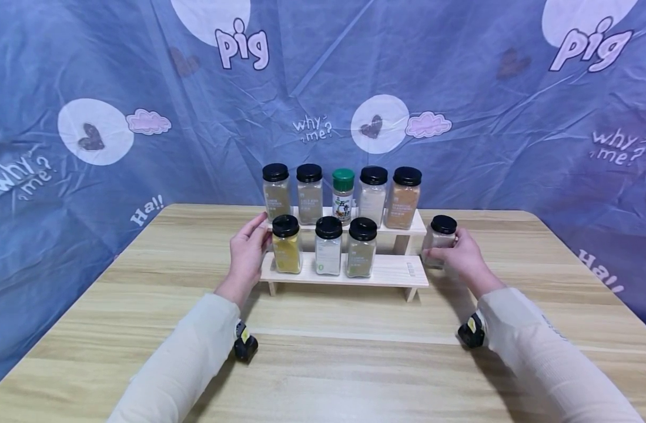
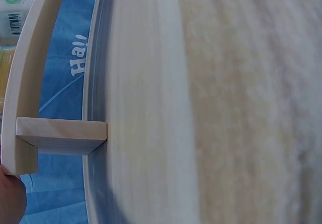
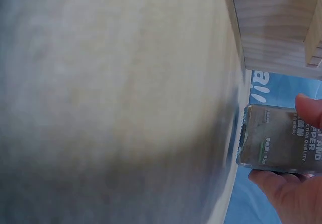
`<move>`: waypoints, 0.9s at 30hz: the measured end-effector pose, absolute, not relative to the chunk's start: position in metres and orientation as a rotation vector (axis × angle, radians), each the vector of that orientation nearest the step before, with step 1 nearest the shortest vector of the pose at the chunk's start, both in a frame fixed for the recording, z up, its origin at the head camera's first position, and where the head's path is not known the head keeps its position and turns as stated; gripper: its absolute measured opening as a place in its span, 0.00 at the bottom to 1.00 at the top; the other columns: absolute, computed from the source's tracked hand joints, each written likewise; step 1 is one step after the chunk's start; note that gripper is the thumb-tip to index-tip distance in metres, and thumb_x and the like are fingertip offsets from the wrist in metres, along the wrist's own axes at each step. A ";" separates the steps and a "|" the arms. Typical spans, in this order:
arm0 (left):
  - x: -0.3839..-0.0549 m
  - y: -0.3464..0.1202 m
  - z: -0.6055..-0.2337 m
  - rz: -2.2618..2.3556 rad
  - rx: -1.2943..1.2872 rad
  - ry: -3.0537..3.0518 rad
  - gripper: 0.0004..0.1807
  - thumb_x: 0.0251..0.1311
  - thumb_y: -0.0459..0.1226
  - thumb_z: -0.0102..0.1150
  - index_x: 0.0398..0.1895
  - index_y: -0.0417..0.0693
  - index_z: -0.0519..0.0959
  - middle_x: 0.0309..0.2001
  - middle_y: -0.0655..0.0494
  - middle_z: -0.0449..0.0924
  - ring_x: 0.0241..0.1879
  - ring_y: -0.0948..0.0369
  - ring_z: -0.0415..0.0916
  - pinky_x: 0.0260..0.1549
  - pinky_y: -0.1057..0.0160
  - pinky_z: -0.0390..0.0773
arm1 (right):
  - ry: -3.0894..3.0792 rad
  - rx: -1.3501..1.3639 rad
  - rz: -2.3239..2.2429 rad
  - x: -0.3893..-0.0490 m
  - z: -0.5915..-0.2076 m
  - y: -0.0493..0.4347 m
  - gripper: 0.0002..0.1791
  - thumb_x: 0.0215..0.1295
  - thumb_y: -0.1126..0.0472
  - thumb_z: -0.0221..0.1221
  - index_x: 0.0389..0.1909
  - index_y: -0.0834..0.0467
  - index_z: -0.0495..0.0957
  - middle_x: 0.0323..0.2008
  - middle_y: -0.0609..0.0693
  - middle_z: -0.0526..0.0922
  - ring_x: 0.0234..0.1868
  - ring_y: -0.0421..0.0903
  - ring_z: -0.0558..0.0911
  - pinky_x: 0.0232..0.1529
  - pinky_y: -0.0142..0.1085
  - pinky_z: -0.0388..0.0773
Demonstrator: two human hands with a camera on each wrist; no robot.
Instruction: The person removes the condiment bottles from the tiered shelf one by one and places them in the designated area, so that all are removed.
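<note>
A two-tier wooden spice rack (image 1: 386, 272) stands on the table. My left hand (image 1: 248, 247) grips the left end of its upper shelf, close behind a jar of yellow powder (image 1: 287, 252). The left wrist view shows only a bit of that hand (image 2: 11, 198), by the lower shelf's end. To the right of the rack, my right hand (image 1: 462, 258) holds a black-capped spice jar (image 1: 440, 239) between thumb and fingers. This jar is upright, low over the tabletop, with grey-brown powder and a label partly reading "PPER" in the right wrist view.
On the upper shelf stand several jars, among them a green-capped bottle (image 1: 343, 200) and an orange-brown spice jar (image 1: 404, 202). A white-labelled jar (image 1: 328, 249) and a greenish-brown jar (image 1: 361, 252) share the lower shelf. Behind the table (image 1: 323, 364) hangs a blue printed cloth (image 1: 280, 106).
</note>
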State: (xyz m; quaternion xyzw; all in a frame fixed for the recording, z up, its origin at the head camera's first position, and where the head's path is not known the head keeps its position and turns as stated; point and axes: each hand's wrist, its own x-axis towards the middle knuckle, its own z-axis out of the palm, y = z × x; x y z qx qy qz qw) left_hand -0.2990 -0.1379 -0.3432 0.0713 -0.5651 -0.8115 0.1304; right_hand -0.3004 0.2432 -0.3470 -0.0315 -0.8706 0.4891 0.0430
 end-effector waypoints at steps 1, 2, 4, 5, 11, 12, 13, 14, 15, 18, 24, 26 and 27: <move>-0.299 -0.138 -0.343 -2.357 0.204 -1.643 0.20 0.65 0.30 0.47 0.60 0.40 0.70 0.57 0.46 0.71 0.32 0.71 0.76 0.42 0.75 0.78 | -2.661 -0.093 1.496 -0.300 -0.347 0.244 0.37 0.51 0.67 0.64 0.58 0.73 0.56 0.52 0.67 0.70 0.45 0.48 0.74 0.37 0.21 0.72; -0.299 -0.137 -0.343 -2.355 0.202 -1.645 0.20 0.65 0.30 0.47 0.60 0.40 0.70 0.57 0.46 0.71 0.33 0.71 0.76 0.42 0.75 0.78 | -2.656 -0.088 1.498 -0.300 -0.348 0.244 0.37 0.51 0.67 0.64 0.58 0.73 0.56 0.51 0.67 0.70 0.43 0.45 0.74 0.37 0.20 0.72; -0.298 -0.137 -0.343 -2.356 0.194 -1.642 0.20 0.65 0.30 0.47 0.60 0.40 0.70 0.57 0.46 0.71 0.33 0.71 0.76 0.42 0.74 0.78 | -2.648 -0.081 1.508 -0.299 -0.349 0.244 0.36 0.50 0.68 0.64 0.58 0.72 0.56 0.51 0.66 0.71 0.39 0.39 0.73 0.36 0.20 0.72; -0.298 -0.137 -0.343 -2.355 0.190 -1.643 0.20 0.65 0.30 0.47 0.60 0.40 0.70 0.57 0.46 0.71 0.33 0.71 0.76 0.42 0.75 0.78 | -2.642 -0.077 1.515 -0.299 -0.349 0.244 0.36 0.50 0.69 0.63 0.58 0.72 0.57 0.50 0.65 0.71 0.37 0.36 0.72 0.36 0.20 0.72; -0.299 -0.136 -0.344 -2.357 0.196 -1.632 0.20 0.65 0.30 0.48 0.60 0.40 0.70 0.54 0.47 0.72 0.30 0.71 0.76 0.40 0.75 0.78 | -2.636 -0.081 1.544 -0.298 -0.349 0.245 0.37 0.50 0.69 0.64 0.59 0.71 0.56 0.50 0.63 0.71 0.37 0.35 0.73 0.38 0.21 0.72; -0.299 -0.136 -0.344 -2.358 0.199 -1.630 0.20 0.65 0.30 0.48 0.60 0.40 0.70 0.54 0.47 0.73 0.30 0.71 0.76 0.39 0.75 0.78 | -2.640 -0.084 1.546 -0.297 -0.349 0.245 0.38 0.50 0.69 0.64 0.60 0.70 0.56 0.50 0.64 0.71 0.39 0.38 0.73 0.39 0.21 0.71; -0.299 -0.136 -0.344 -2.358 0.199 -1.630 0.20 0.65 0.30 0.48 0.60 0.40 0.70 0.53 0.48 0.73 0.30 0.71 0.75 0.39 0.75 0.78 | -2.645 -0.084 1.549 -0.297 -0.349 0.244 0.38 0.50 0.69 0.64 0.60 0.70 0.55 0.51 0.64 0.70 0.42 0.41 0.74 0.41 0.23 0.71; -0.299 -0.136 -0.344 -2.357 0.197 -1.630 0.20 0.65 0.30 0.48 0.60 0.40 0.70 0.52 0.48 0.73 0.30 0.71 0.75 0.39 0.76 0.78 | -2.651 -0.084 1.551 -0.297 -0.349 0.244 0.39 0.51 0.69 0.64 0.61 0.71 0.55 0.52 0.65 0.70 0.44 0.45 0.74 0.43 0.25 0.72; -0.299 -0.136 -0.344 -2.356 0.196 -1.629 0.19 0.65 0.30 0.48 0.60 0.40 0.71 0.52 0.49 0.73 0.29 0.71 0.75 0.39 0.76 0.78 | -2.660 -0.084 1.545 -0.297 -0.348 0.244 0.39 0.51 0.69 0.64 0.61 0.71 0.54 0.53 0.66 0.69 0.47 0.49 0.73 0.45 0.27 0.72; -0.299 -0.136 -0.344 -2.355 0.191 -1.625 0.19 0.65 0.30 0.48 0.59 0.40 0.71 0.49 0.51 0.73 0.29 0.71 0.75 0.38 0.76 0.78 | -2.681 -0.080 1.547 -0.297 -0.342 0.244 0.40 0.51 0.67 0.64 0.61 0.72 0.52 0.55 0.68 0.67 0.52 0.56 0.71 0.53 0.37 0.71; -0.299 -0.137 -0.345 -2.333 0.209 -1.641 0.19 0.64 0.31 0.49 0.59 0.42 0.72 0.41 0.57 0.76 0.28 0.71 0.74 0.37 0.76 0.78 | -2.642 -0.053 1.709 -0.297 -0.313 0.250 0.52 0.54 0.65 0.63 0.68 0.70 0.36 0.67 0.73 0.48 0.67 0.65 0.54 0.67 0.54 0.55; -0.299 -0.137 -0.345 -2.323 0.213 -1.649 0.19 0.64 0.31 0.49 0.59 0.42 0.72 0.40 0.58 0.76 0.27 0.71 0.74 0.38 0.75 0.79 | -2.638 -0.079 1.714 -0.296 -0.301 0.252 0.54 0.55 0.62 0.64 0.70 0.67 0.34 0.69 0.71 0.42 0.69 0.65 0.47 0.69 0.55 0.50; -0.299 -0.138 -0.345 -2.322 0.215 -1.650 0.19 0.64 0.31 0.49 0.59 0.42 0.72 0.40 0.58 0.76 0.27 0.71 0.74 0.38 0.75 0.79 | -2.628 -0.096 1.712 -0.295 -0.295 0.252 0.54 0.55 0.61 0.64 0.70 0.66 0.34 0.70 0.70 0.42 0.70 0.64 0.46 0.69 0.55 0.49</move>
